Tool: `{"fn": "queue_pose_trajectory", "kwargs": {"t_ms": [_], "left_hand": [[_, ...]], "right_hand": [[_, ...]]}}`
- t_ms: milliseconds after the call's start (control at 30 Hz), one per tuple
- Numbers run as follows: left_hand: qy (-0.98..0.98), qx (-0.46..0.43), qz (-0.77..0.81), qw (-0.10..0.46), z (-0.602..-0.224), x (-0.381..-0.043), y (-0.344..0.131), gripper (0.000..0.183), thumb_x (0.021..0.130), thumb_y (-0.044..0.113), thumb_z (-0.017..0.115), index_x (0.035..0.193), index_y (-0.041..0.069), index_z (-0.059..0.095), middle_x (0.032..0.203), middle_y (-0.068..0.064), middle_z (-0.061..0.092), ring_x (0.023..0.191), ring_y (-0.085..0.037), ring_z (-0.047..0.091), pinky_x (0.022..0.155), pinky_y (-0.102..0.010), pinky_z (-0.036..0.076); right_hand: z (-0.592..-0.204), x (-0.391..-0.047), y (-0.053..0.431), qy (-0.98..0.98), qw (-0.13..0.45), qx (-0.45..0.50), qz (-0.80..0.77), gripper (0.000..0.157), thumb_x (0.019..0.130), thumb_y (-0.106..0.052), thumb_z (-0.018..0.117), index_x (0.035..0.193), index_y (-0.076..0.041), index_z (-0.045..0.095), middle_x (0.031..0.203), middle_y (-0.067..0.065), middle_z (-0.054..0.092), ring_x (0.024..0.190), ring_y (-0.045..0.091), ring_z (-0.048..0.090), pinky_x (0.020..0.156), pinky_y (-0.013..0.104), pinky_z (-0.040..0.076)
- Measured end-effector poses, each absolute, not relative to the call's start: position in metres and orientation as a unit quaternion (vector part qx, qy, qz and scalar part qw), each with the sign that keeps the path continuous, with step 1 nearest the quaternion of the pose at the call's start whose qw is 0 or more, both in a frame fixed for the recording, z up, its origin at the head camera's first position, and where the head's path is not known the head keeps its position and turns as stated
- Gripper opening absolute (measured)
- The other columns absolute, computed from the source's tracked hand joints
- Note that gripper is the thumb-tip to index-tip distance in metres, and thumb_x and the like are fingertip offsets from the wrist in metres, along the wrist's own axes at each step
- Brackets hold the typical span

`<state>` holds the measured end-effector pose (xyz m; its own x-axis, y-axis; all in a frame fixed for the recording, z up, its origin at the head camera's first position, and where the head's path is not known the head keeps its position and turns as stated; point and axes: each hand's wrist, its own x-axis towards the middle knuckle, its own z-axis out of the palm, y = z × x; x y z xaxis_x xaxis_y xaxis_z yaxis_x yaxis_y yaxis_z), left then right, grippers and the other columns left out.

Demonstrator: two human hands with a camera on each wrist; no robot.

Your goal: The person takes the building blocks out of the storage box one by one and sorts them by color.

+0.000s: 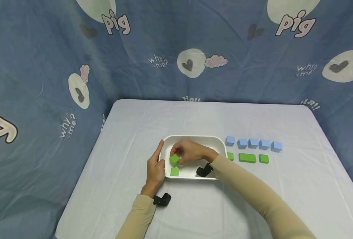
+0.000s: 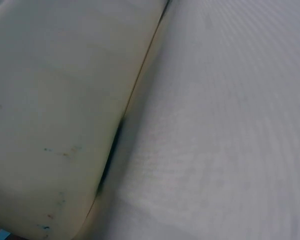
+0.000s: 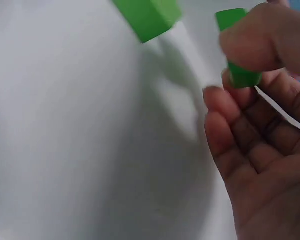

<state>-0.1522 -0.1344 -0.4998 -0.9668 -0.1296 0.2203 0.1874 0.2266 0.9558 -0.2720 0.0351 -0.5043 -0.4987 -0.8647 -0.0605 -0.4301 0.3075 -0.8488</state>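
A white rectangular tray [image 1: 194,177] stands on the table. Inside it, my right hand [image 1: 189,151] pinches a green block [image 1: 175,158] between thumb and fingertips, over the left part of the tray. Closer in the right wrist view, the thumb lies across this held block [image 3: 245,77]. A second green block [image 1: 174,171] sits in the tray's near left corner, just below the held one. My left hand [image 1: 155,171] rests against the tray's left side, index finger straight along the rim and thumb touching the edge; its other fingers are hidden. The left wrist view shows only the tray's outer wall [image 2: 65,100] and the tablecloth.
To the right of the tray, several blue blocks [image 1: 253,143] stand in a row. In front of them are a long green block [image 1: 247,158], a short green block [image 1: 263,159] and another green block [image 1: 230,156] partly behind the tray rim. A white cloth [image 1: 119,159] covers the table.
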Motion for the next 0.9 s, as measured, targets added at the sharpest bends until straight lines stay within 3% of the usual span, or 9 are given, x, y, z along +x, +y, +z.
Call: {"fn": "queue_pose_trajectory", "kwargs": {"t_ms": [267, 533, 900], "left_hand": [[-0.770, -0.014, -0.626, 0.124, -0.501, -0.152, -0.134, 0.071, 0.081, -0.017, 0.037, 0.152, -0.006, 0.040, 0.156, -0.019, 0.040, 0.144, -0.028, 0.036, 0.109, -0.053, 0.041], [-0.766, -0.014, -0.631, 0.120, -0.502, -0.151, -0.133, 0.071, 0.083, -0.017, 0.036, 0.153, -0.005, 0.038, 0.158, -0.018, 0.038, 0.147, -0.025, 0.032, 0.119, -0.035, 0.027], [-0.760, -0.017, -0.640, 0.115, -0.502, -0.152, -0.131, 0.072, 0.083, -0.019, 0.034, 0.153, -0.007, 0.036, 0.160, -0.018, 0.034, 0.150, -0.026, 0.029, 0.120, -0.033, 0.024]], "right_hand": [[-0.478, -0.269, 0.057, 0.716, 0.282, -0.380, -0.513, 0.035, 0.076, 0.012, 0.068, 0.110, 0.002, 0.070, 0.098, 0.007, 0.067, 0.084, 0.020, 0.061, 0.079, 0.032, 0.054], [-0.460, -0.267, 0.093, 0.719, 0.254, -0.342, -0.549, 0.034, 0.078, 0.010, 0.072, 0.111, 0.002, 0.069, 0.098, 0.011, 0.066, 0.083, 0.023, 0.059, 0.079, 0.035, 0.054], [-0.451, -0.262, 0.160, 0.750, 0.202, -0.280, -0.565, 0.034, 0.082, 0.002, 0.078, 0.114, -0.004, 0.071, 0.100, 0.016, 0.065, 0.086, 0.030, 0.058, 0.080, 0.038, 0.053]]}}
